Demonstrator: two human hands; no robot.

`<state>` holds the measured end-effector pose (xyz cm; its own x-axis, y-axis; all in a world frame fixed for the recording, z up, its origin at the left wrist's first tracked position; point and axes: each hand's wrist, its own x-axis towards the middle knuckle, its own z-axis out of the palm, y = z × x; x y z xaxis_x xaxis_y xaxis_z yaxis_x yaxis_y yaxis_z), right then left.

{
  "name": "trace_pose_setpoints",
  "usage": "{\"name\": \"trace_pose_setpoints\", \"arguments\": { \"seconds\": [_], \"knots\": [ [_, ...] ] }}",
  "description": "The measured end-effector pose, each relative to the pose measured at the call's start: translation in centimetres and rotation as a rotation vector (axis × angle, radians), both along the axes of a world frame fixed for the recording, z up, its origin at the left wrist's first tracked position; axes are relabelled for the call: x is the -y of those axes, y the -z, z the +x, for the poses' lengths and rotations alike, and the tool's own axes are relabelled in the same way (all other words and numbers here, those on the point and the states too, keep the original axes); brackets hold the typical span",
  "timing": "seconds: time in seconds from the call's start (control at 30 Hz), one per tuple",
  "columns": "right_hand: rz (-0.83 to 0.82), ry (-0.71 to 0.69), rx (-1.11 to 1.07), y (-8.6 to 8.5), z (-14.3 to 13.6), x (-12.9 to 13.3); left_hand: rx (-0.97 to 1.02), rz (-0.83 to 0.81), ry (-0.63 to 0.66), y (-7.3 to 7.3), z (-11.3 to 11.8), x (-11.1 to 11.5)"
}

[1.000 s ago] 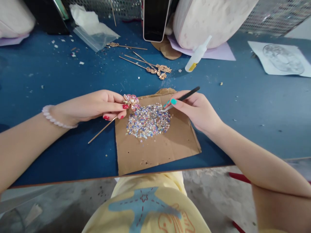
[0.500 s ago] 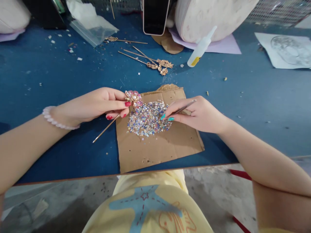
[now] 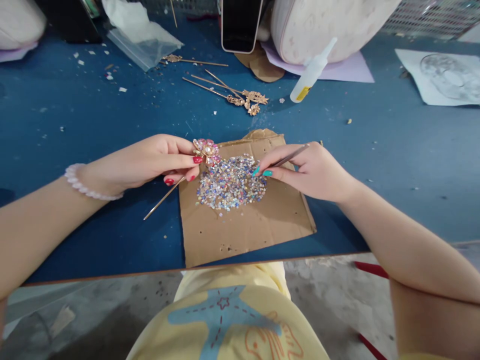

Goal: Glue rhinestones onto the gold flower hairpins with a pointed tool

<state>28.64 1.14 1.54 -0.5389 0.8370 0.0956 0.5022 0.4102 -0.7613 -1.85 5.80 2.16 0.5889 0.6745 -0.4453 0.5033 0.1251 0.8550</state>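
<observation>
A gold hairpin with a pink jewelled flower (image 3: 207, 150) is pinched in my left hand (image 3: 165, 159); its long metal stick slants down toward the table edge. My right hand (image 3: 296, 169) grips slim metal tweezers (image 3: 288, 157) between thumb and fingers, their tips hidden behind the fingertips. Those fingertips hover at the upper right of a heap of small multicoloured rhinestones (image 3: 230, 185). Under the heap lies a piece of brown cardboard (image 3: 247, 232). Whether a stone sits in the tweezers is too small to tell.
Several gold hairpins (image 3: 236, 95) lie beyond the cardboard on the blue table (image 3: 131, 115). Right of them stands a glue bottle (image 3: 309, 75). Farther back are a phone (image 3: 240, 25), a plastic bag (image 3: 144, 45), a pale rounded case (image 3: 326, 30) and a printed sheet (image 3: 442, 75).
My right hand, with the tweezers, has shifted slightly up and to the right over the rhinestones. My left hand and the flower hairpin have stayed in place.
</observation>
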Motion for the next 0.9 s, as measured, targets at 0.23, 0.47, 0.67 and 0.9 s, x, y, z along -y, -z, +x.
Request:
{"name": "trace_pose_setpoints", "arguments": {
  "seconds": [0.23, 0.47, 0.67, 0.9],
  "knots": [
    [0.030, -0.025, -0.002, 0.1, -0.2, 0.2, 0.022, -0.030, -0.013, 0.0, 0.0, -0.1],
    [0.133, 0.013, -0.063, 0.2, -0.4, 0.2, 0.030, -0.031, -0.002, 0.0, 0.0, -0.1],
    [0.162, -0.041, 0.007, -0.8, 1.0, -0.1, 0.033, -0.025, 0.008, 0.1, -0.2, 0.0],
    [0.162, -0.122, 0.103, -1.0, 1.5, -0.2, 0.006, 0.012, -0.005, 0.1, 0.1, 0.0]
  ]
}}
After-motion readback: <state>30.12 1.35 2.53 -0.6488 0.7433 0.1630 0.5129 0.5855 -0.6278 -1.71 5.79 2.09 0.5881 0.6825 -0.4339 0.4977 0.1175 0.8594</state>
